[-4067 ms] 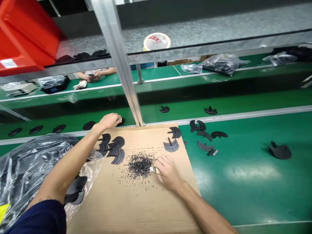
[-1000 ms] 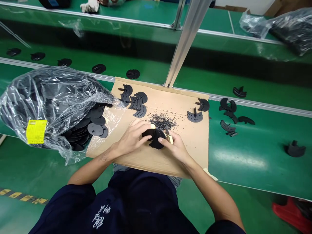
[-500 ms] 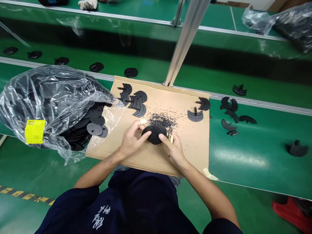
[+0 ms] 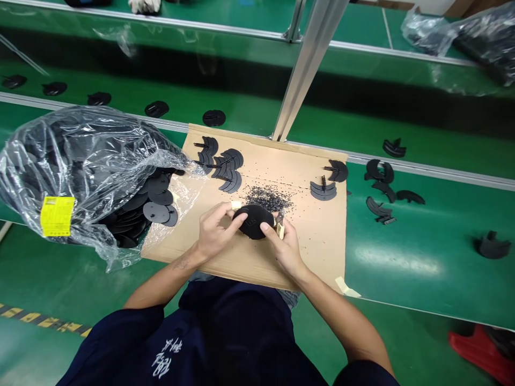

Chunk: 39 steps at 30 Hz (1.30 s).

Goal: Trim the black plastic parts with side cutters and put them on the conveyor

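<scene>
My left hand point(image 4: 216, 229) grips the left side of a black disc point(image 4: 254, 222), its thumb on the face and a pale wrap on one finger. My right hand point(image 4: 287, 246) pinches the disc's right edge and also holds a small cutting tool point(image 4: 280, 219), whose metal tip points away from me. Black crumbs point(image 4: 269, 198) lie just beyond the disc on a cardboard sheet point(image 4: 261, 264). Curved black pieces point(image 4: 230, 181) are stacked at the sheet's upper left, and others point(image 4: 323, 190) at its right.
A clear plastic bag point(image 4: 84, 155) of black discs spills onto the cardboard's left side. Loose black parts point(image 4: 384, 190) lie on the green table point(image 4: 434, 241) at the right. A metal post point(image 4: 309, 69) rises behind the cardboard. Several discs point(image 4: 214, 118) line the green surface beyond the rail.
The disc in my hands has tilted slightly, and the piece that showed behind its top edge is no longer visible. My hands keep nearly the same place and hold.
</scene>
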Tool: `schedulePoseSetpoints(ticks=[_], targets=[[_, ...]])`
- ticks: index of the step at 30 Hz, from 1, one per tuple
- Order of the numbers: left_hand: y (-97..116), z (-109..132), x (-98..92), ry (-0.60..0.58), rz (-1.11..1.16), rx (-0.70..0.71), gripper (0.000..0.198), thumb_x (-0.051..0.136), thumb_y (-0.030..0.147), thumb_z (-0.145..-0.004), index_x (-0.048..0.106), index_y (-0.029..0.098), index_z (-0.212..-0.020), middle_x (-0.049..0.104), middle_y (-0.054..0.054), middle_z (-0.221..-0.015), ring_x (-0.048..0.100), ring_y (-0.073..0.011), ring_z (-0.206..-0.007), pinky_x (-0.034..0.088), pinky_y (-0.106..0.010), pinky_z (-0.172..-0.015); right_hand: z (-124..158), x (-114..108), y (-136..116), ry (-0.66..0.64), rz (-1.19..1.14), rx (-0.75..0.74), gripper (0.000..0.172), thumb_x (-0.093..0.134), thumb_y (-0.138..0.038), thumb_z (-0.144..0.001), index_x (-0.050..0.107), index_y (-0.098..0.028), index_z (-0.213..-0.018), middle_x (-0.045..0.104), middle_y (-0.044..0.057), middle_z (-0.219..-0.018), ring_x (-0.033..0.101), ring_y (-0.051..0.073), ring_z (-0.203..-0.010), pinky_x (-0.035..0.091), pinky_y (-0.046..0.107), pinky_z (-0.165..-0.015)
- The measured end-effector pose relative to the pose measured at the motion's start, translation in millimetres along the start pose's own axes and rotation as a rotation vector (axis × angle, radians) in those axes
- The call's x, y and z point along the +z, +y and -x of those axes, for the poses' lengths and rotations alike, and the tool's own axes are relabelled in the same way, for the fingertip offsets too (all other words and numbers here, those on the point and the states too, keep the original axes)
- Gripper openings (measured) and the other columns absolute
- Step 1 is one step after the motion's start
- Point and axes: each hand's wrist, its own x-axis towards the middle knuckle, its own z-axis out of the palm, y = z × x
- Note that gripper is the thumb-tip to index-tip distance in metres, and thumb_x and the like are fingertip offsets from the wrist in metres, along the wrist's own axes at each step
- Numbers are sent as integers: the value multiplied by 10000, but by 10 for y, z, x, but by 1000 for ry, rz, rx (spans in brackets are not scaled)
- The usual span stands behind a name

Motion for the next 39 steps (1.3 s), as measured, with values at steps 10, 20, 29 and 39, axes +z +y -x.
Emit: schedulePoseSetpoints(ticks=[10,20,29,39], targets=[[-3,75,85,-111,324,-390,277,759,393,-869,573,202,-943,670,16,-819,672,-108,-745,547,-199,-706,32,12,-28,-22,60,-72,395,740,-590,-840,611,-224,-919,590,-11,-806,534,149,-729,502,294,-728],[-18,32,116,-239,540,-426,420,702,550,-907,696,144,-1014,747,-63,-882,710,-156,-784,584,-234,-693,64,-26,36,-44,253,-223,338,636,-562,-933,617,-227,-973,590,-4,-782,530,161,-690,486,303,-659],[47,-15,-124,-336,139,105,201,687,294,-962,720,175,-1121,797,-71,-964,758,-158,-835,627,-261,-778,-118,-322,-257,-260,736,-745,188,635,-238,-960,683,-235,-1141,746,83,-988,671,215,-858,535,370,-778],[240,-137,-163,-291,202,311,247,689,263,-966,711,182,-1198,793,-94,-973,736,-174,-865,604,-310,-773,-62,-308,-181,-295,664,-873,212,559,-163,-959,675,-241,-1119,769,81,-968,722,209,-811,573,371,-721]])
